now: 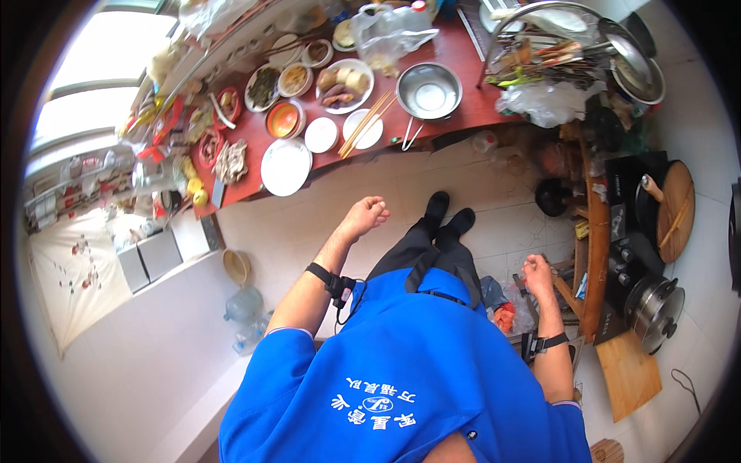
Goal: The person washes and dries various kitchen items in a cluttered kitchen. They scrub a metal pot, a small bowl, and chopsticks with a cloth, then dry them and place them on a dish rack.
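Note:
My left hand (366, 217) hangs over the floor below the table's near edge, fingers loosely curled, holding nothing that I can see. On my other side, my right hand (537, 272) hangs near the wooden stand, its fingers bent and nothing visible in them. On the red table (370, 153) stand a metal pan (429, 91) with a wire handle, a white plate (370, 128) with wooden chopsticks (366, 124) across it, a small white bowl (321, 135) and a larger white plate (286, 166). Behind them are an orange-lined bowl (283, 120) and a plate of food pieces (345, 85).
To the right, a wooden stand (596, 231) adjoins a stove holding a lidded steel pot (654, 312) and a round wooden board (676, 211). Plastic bags (512, 307) lie near my right hand. A bucket (236, 266) and large bottles (244, 304) stand at left.

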Demonstrator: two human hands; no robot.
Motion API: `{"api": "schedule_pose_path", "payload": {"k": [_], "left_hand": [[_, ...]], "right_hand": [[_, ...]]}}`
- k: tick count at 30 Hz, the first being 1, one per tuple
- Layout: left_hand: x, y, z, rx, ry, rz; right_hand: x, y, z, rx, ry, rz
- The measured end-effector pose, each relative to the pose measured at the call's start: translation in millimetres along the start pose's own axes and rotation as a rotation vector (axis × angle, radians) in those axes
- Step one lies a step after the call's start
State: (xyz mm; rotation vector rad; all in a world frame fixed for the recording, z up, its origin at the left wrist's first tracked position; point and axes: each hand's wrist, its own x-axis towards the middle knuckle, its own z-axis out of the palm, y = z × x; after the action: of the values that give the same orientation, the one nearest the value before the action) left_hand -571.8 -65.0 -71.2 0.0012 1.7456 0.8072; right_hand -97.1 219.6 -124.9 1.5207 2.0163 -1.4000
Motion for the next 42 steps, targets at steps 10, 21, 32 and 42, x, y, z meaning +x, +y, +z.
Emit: {"api": "schedule_pose_path", "payload": {"k": [10, 21, 32, 42], "left_hand": [[6, -16, -107, 0.443, 0.594, 0.523], [62, 87, -113, 0.668, 0.124, 0.945], [-56, -14, 173, 0.981, -0.758, 0.747], [-200, -183, 520, 1.059, -1.104, 0.656]], "right_hand": [[-18, -31, 37, 0.011, 0.083, 0.021], [-203, -67, 219, 0.194, 0.233, 0.474], [-384, 186, 240, 0.723, 1.038, 0.736], [-352, 506, 142, 0.554, 0.87, 0.961]]}}
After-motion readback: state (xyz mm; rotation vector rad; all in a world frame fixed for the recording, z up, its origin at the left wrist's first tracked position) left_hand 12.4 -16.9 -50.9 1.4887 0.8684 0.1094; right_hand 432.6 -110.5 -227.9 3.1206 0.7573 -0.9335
